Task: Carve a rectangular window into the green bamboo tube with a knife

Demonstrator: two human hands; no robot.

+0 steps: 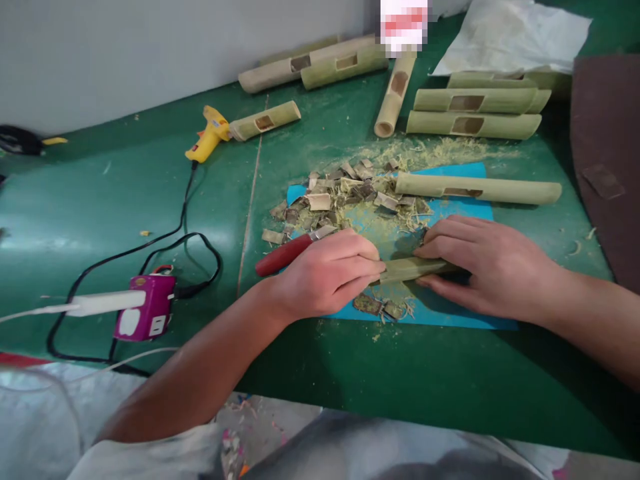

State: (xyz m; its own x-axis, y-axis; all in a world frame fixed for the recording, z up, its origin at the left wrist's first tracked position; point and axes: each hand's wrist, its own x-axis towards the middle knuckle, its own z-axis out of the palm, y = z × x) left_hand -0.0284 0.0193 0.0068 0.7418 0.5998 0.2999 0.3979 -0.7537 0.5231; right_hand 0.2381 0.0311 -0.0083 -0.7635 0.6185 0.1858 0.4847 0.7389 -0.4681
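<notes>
Low over the blue mat (480, 313), a green bamboo tube (411, 268) lies level between my hands. My left hand (333, 272) has its fingers pinched together at the tube's left end. Around the right end, my right hand (480, 263) closes with thumb and fingers, hiding that part. A red-handled knife (285, 255) lies just beyond my left hand, its blade partly covered by the knuckles. Cut bamboo chips (367, 305) sit in front of the tube. Behind it lies a longer bamboo tube (505, 189) with a cut window.
Chips and sawdust (345, 190) are heaped at the mat's back left. More windowed bamboo tubes (475, 125) lie behind. A yellow glue gun (209, 135) rests at the left, its black cable running to a purple power block (147, 307). Brown board (607, 167) borders the right.
</notes>
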